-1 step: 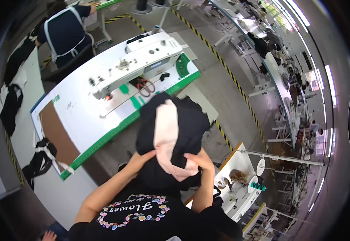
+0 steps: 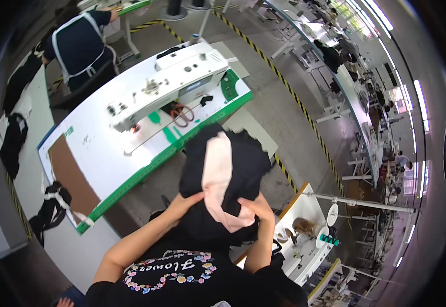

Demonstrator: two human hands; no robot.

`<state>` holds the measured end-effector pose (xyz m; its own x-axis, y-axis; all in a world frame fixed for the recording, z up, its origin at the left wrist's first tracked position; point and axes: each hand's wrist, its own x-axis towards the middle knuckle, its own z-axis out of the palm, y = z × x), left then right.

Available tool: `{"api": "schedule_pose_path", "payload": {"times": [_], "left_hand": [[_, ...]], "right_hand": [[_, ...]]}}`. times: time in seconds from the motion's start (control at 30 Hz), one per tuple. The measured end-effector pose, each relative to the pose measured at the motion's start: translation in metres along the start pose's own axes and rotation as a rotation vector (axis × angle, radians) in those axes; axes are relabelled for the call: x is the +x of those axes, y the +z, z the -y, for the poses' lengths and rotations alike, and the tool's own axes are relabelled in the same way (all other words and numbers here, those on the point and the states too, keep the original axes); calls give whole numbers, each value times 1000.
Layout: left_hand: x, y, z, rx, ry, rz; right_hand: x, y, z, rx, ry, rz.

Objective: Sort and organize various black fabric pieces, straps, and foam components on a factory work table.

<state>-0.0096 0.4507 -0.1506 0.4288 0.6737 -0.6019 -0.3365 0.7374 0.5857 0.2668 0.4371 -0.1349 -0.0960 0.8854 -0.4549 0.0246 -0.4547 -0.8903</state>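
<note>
A black cloth garment hangs over my lap, in front of the sewing table. A pale pink fabric band runs down its middle and bends round toward the right at its lower end. My left hand grips the cloth at the band's left edge, thumb on top. On the other side my right hand pinches the garment close to the band's right end. Most fingers of both hands are hidden under the fabric.
A white sewing machine stands on a green-edged table, with red-handled scissors beneath its arm. Another machine with a thread cone is at right. Black cloth pieces lie left. A person works at far left.
The garment and both hands sit slightly lower and farther right in the picture. The sewing table has shifted a little down and left in view. Both hands keep their grip.
</note>
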Motion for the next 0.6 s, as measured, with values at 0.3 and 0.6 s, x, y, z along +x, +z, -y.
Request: {"api": "schedule_pose_path", "payload": {"times": [0.3, 0.6], "left_hand": [[283, 85, -2, 241, -159, 300], [467, 135, 0, 877, 84, 73]], "right_hand": [[113, -170, -79, 106, 100, -402], [246, -312, -148, 88, 440, -468]]}}
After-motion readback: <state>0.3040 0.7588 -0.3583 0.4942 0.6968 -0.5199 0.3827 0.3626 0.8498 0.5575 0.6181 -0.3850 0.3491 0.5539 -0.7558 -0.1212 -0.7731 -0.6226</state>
